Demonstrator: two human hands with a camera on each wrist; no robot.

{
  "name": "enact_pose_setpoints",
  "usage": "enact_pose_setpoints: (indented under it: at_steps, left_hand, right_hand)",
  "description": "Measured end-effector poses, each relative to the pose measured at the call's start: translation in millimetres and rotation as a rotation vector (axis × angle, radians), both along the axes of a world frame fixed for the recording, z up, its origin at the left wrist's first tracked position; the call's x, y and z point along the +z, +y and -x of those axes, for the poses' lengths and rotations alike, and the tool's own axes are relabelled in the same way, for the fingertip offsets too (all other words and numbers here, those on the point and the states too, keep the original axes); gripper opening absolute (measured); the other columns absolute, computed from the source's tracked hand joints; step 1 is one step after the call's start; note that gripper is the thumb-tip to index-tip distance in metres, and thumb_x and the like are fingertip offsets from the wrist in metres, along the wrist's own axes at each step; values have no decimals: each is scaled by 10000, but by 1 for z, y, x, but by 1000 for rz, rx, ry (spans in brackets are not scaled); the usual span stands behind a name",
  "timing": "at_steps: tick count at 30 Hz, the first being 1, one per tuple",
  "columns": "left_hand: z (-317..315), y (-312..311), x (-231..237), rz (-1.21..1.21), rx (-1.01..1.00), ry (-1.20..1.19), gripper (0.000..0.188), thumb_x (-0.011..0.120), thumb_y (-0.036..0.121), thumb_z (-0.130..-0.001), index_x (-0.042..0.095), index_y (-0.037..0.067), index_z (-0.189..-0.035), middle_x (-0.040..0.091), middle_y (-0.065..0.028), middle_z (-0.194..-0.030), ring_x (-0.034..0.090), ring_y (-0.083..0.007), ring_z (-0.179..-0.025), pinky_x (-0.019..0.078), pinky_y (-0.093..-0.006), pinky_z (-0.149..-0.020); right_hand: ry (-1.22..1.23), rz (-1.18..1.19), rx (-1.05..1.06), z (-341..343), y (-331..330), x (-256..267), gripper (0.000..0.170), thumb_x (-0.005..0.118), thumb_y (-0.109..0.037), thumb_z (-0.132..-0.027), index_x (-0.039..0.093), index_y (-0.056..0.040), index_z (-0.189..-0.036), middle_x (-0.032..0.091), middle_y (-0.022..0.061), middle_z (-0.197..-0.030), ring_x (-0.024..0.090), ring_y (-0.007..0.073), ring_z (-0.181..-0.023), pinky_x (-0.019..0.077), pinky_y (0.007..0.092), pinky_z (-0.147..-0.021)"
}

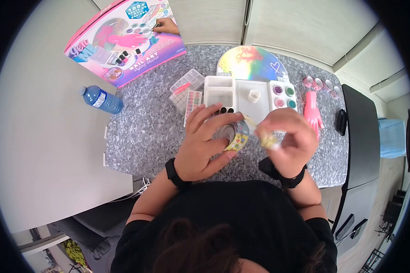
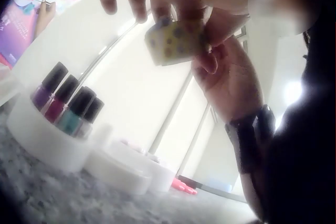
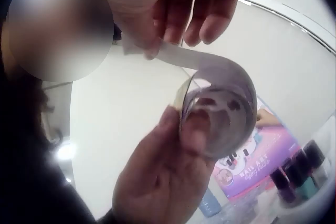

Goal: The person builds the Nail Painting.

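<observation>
Over the near side of the table, my left hand (image 1: 200, 148) holds a small clear round container (image 3: 226, 124), fingers curled about it. A yellow band (image 1: 237, 142) with coloured spots runs round its side; the left wrist view shows the patterned band (image 2: 176, 41) close up. My right hand (image 1: 289, 139) pinches the loose end of a pale strip (image 3: 181, 56), which curves away from the container's wall and is partly peeled off. Yellowish crumpled material, blurred, shows at the right fingertips in the head view.
Just beyond the hands stands a white nail-art tray (image 1: 253, 111) with polish bottles (image 2: 79, 108) and colour pots (image 1: 279, 103). A pink model hand (image 1: 312, 111) lies right of it. Left are a sticker sheet (image 1: 193, 102), a water bottle (image 1: 102, 100) and a large box (image 1: 127, 41).
</observation>
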State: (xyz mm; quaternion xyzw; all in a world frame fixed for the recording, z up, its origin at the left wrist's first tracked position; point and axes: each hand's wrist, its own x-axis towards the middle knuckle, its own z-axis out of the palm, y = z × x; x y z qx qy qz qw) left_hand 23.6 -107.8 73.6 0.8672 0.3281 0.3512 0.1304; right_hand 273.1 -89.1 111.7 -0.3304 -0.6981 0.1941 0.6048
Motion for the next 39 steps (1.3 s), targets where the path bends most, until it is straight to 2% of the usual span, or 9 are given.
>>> enact_pose_setpoints:
  at_steps: [3, 9, 11, 15, 18, 24, 28, 34, 39]
  left_hand:
    - [-4, 0, -8, 2, 89, -71, 220, 800, 272, -941, 753, 66, -879, 622, -116, -1598, 444, -418, -1551, 258, -593, -1305]
    - [-3, -1, -7, -17, 193, -114, 207, 801, 220, -896, 825, 45, -1005, 596, -172, -1592, 427, -445, -1551, 265, -567, -1309]
    - [-1, -1, -10, -44, 235, -60, 347, 780, 346, -980, 859, 98, -1211, 537, -186, -1659, 365, -457, -1606, 234, -583, -1325]
    - [-6, 2, -6, -93, 269, -144, 249, 780, 284, -983, 838, 45, -1025, 490, -225, -1711, 367, -503, -1613, 225, -594, -1336]
    - [1, 6, -10, -17, 158, -101, 344, 755, 346, -1025, 826, 20, -1109, 415, -261, -1762, 332, -507, -1645, 241, -593, -1341]
    - [-7, 6, -13, 440, -305, -569, 522, 559, 401, -1174, 684, -16, -1461, 368, -261, -1788, 415, -411, -1620, 321, -519, -1322]
    - [-4, 7, -15, 427, -219, -513, 581, 515, 471, -1197, 660, -11, -1489, 309, -245, -1810, 431, -368, -1602, 344, -501, -1308]
    - [-2, 11, -18, 375, -180, -613, 526, 522, 429, -1203, 681, 4, -1469, 93, -205, -1879, 523, -268, -1495, 494, -438, -1173]
    - [-3, 13, -27, 363, -190, -593, 545, 557, 448, -1189, 661, 8, -1492, 161, -213, -1870, 464, -319, -1580, 367, -479, -1295]
  right_hand:
    - [-311, -131, 197, 4, -7, 4, 328, 929, -11, -729, 819, -104, -1024, 833, 45, -1076, 769, 277, -984, 630, 383, -860]
    - [-359, -293, 210, 12, -4, -17, 309, 931, -74, -756, 839, -116, -1048, 826, 17, -1146, 752, 267, -1095, 633, 394, -878]
    - [-366, -318, 202, 12, -3, -16, 305, 931, -77, -757, 841, -115, -1046, 825, 16, -1156, 749, 270, -1106, 634, 400, -881]
    - [-357, -344, 225, 11, 1, -15, 275, 923, -81, -775, 840, -101, -1037, 821, 21, -1159, 748, 290, -1147, 639, 438, -903]
    - [-337, -338, 270, 11, 2, -19, 262, 916, -81, -787, 837, -94, -1036, 818, 29, -1158, 746, 303, -1194, 643, 455, -927]
    - [-376, -363, 269, 7, 7, -29, 293, 912, -95, -799, 826, -91, -1079, 801, 55, -1230, 743, 325, -1241, 639, 481, -980]
    - [-498, -373, 261, 4, 3, -17, 379, 939, -133, -778, 810, -106, -1133, 785, 63, -1281, 734, 334, -1273, 607, 502, -1054]
    - [-354, -176, 20, 13, -4, -15, 362, 954, -118, -784, 804, -122, -1113, 775, 40, -1157, 739, 288, -1060, 579, 436, -919]
    - [-387, -196, 49, 26, 7, -25, 301, 948, -101, -806, 795, -110, -1064, 762, 35, -1039, 713, 276, -907, 567, 428, -815]
